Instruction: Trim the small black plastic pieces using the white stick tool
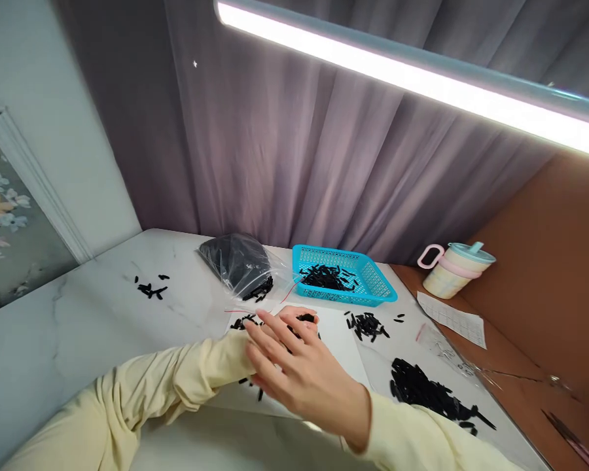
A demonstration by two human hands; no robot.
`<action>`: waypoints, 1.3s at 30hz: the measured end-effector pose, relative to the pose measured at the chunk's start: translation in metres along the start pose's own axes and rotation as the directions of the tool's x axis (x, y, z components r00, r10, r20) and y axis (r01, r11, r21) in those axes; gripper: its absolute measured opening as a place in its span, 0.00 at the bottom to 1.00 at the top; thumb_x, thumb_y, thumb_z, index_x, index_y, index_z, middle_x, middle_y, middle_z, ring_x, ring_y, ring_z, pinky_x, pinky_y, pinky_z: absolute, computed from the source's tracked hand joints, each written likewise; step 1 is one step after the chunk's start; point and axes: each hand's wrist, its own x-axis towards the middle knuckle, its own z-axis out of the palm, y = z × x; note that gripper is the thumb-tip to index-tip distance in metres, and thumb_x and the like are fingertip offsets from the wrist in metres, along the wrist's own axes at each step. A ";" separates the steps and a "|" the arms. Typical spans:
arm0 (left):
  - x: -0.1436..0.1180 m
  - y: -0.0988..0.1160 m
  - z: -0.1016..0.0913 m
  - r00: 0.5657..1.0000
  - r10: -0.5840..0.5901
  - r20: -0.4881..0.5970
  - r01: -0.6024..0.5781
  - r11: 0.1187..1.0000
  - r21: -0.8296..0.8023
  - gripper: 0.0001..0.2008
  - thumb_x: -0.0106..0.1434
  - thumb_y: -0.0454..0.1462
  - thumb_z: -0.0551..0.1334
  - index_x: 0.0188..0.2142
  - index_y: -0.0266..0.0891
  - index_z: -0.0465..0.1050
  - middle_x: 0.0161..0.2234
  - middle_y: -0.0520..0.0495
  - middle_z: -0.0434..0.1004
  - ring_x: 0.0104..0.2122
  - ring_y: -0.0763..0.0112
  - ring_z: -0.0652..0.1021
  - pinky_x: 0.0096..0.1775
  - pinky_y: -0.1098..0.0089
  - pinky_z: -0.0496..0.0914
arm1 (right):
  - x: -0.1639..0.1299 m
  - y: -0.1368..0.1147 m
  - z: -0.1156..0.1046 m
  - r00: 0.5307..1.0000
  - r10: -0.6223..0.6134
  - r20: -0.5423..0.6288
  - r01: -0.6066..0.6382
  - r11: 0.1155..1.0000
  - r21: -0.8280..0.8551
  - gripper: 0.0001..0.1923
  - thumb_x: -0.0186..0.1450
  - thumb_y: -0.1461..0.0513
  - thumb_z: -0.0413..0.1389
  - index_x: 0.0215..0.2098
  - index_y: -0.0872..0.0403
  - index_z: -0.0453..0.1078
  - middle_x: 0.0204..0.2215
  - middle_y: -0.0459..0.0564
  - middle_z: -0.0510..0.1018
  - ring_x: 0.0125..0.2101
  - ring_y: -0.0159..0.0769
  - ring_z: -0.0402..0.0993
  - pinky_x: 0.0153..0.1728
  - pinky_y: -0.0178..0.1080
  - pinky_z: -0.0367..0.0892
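My left hand (294,314) is cupped over the white sheet (346,350), with small black elongated pieces (305,318) showing in it. In front of it, nearer to me, is my right hand (299,373), its fingers stretched out and slightly apart, with nothing visible in them. It hides much of my left hand and wrist. More black pieces (245,322) lie on the sheet beside the left wrist, and a few show below the left sleeve.
A blue basket (373,278) with black pieces and a clear bag (240,261) full of black material stand at the back. Piles of black pieces (422,389) lie to the right. A cup (456,271), paper strip (454,318) and small clear bag (444,350) are further right.
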 end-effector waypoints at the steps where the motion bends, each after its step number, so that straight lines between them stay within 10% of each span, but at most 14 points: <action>1: -0.012 -0.008 0.009 0.998 -0.057 -0.006 0.057 0.998 0.030 0.26 0.66 0.46 0.37 0.55 0.41 0.60 0.39 0.34 0.75 0.32 0.54 0.77 0.28 0.53 0.73 | -0.005 0.001 0.012 1.000 0.003 0.011 -0.003 0.999 -0.037 0.16 0.68 0.59 0.45 0.48 0.59 0.67 0.52 0.55 0.69 0.53 0.47 0.62 0.47 0.47 0.65; 5: -0.050 -0.031 0.043 0.942 -0.282 -0.184 0.322 0.913 0.250 0.29 0.66 0.47 0.28 0.63 0.41 0.20 0.59 0.29 0.55 0.53 0.45 0.68 0.44 0.44 0.71 | -0.034 -0.004 0.051 0.999 0.026 -0.041 -0.029 0.997 -0.078 0.20 0.67 0.59 0.44 0.51 0.62 0.66 0.52 0.58 0.69 0.53 0.53 0.62 0.47 0.52 0.64; 9: -0.054 -0.035 0.052 0.988 -0.097 -0.120 0.126 0.958 0.259 0.26 0.67 0.43 0.29 0.58 0.48 0.09 0.61 0.37 0.52 0.56 0.49 0.64 0.51 0.44 0.67 | -0.048 -0.009 0.063 0.996 0.038 -0.078 -0.043 0.997 -0.059 0.20 0.66 0.65 0.41 0.51 0.64 0.66 0.53 0.58 0.68 0.55 0.51 0.61 0.49 0.49 0.64; 29: -0.043 -0.026 0.066 0.962 0.088 -0.257 -0.060 0.991 0.117 0.26 0.69 0.43 0.35 0.64 0.42 0.32 0.62 0.33 0.49 0.60 0.47 0.55 0.49 0.39 0.63 | -0.054 -0.005 0.070 0.974 0.217 -0.058 -0.220 0.974 -0.048 0.16 0.68 0.65 0.46 0.50 0.64 0.67 0.52 0.56 0.70 0.53 0.49 0.63 0.49 0.46 0.66; 35: -0.011 0.009 0.069 0.724 -0.435 -0.535 0.146 0.855 -0.497 0.20 0.65 0.45 0.51 0.49 0.36 0.69 0.55 0.33 0.63 0.58 0.51 0.60 0.53 0.46 0.61 | -0.052 0.000 0.066 0.963 0.267 0.020 -0.265 0.961 -0.080 0.17 0.68 0.67 0.45 0.52 0.65 0.65 0.54 0.57 0.67 0.58 0.50 0.55 0.56 0.49 0.57; 39: -0.001 0.009 0.041 0.848 -0.495 -0.190 0.200 0.630 -0.750 0.12 0.61 0.43 0.58 0.38 0.39 0.73 0.41 0.40 0.76 0.48 0.63 0.73 0.40 0.66 0.72 | -0.041 0.003 0.058 0.915 0.382 0.127 -0.371 0.923 -0.105 0.20 0.69 0.61 0.45 0.55 0.64 0.62 0.59 0.56 0.60 0.60 0.50 0.50 0.57 0.52 0.54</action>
